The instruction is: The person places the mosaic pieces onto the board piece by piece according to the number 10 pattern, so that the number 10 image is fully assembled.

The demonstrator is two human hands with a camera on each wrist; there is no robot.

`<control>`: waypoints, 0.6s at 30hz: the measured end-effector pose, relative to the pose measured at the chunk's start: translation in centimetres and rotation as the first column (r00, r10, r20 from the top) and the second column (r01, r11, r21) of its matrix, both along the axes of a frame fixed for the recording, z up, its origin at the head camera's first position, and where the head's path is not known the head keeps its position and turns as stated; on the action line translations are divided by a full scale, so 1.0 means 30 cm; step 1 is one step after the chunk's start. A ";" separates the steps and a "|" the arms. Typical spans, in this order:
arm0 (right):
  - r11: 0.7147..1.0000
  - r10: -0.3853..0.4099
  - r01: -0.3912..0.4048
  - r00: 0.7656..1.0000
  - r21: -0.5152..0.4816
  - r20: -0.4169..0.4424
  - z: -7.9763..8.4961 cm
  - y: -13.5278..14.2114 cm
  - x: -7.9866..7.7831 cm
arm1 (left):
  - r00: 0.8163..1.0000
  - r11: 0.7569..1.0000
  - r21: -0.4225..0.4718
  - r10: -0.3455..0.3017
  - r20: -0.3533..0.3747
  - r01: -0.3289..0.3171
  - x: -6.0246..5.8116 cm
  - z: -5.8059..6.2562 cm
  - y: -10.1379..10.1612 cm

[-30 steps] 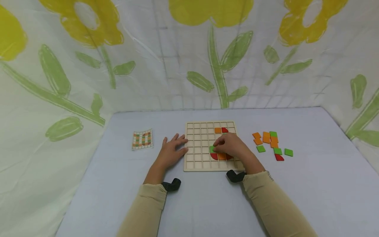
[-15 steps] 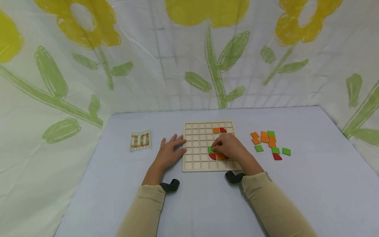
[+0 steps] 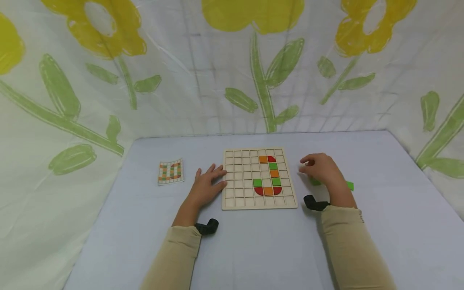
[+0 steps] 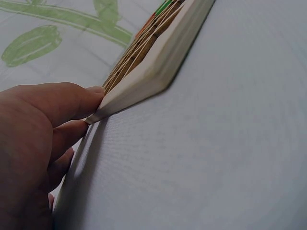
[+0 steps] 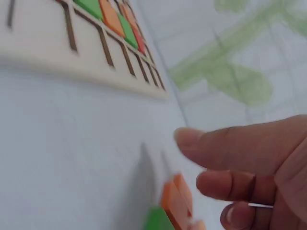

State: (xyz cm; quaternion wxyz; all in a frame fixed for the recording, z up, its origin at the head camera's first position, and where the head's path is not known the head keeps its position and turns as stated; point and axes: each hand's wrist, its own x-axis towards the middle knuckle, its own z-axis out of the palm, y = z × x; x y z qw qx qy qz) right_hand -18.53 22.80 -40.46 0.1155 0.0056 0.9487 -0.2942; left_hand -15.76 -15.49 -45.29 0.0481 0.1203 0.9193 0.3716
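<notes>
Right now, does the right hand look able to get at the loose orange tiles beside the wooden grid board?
Probably yes: the right hand appears empty and close to the loose orange tiles, and the right wrist view shows nothing between them.

- Both sleeved arms (image 3: 174, 257) (image 3: 355, 249) stretch forward here, well apart!
- Left hand (image 3: 206, 187): back upward, fingers (image 3: 217, 173) fanned out, thumb (image 4: 62, 100) extended.
- And over to the right hand (image 3: 322, 169), angled inward at the wrist (image 3: 342, 197), fingers loosely bent!
- Close up, right thumb (image 5: 230, 146) straight, 2 curled fingers (image 5: 240, 184) showing below it!
</notes>
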 end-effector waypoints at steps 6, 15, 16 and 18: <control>1.000 -0.008 0.008 0.997 0.002 0.076 -0.008 0.095 0.014 | 1.000 1.000 -0.005 -0.002 -0.006 0.002 -0.003 -0.005 -0.001; 1.000 0.011 -0.009 0.994 -0.019 0.111 -0.014 0.081 0.003 | 1.000 1.000 0.010 -0.006 0.007 0.005 -0.001 -0.003 -0.001; 1.000 0.017 -0.016 0.994 -0.013 0.110 -0.015 0.077 0.001 | 1.000 1.000 0.007 -0.006 0.004 0.006 -0.001 -0.003 -0.001; 1.000 0.029 -0.029 0.993 -0.005 0.115 -0.017 0.072 -0.002 | 1.000 1.000 0.001 -0.008 -0.001 0.008 -0.002 -0.002 -0.001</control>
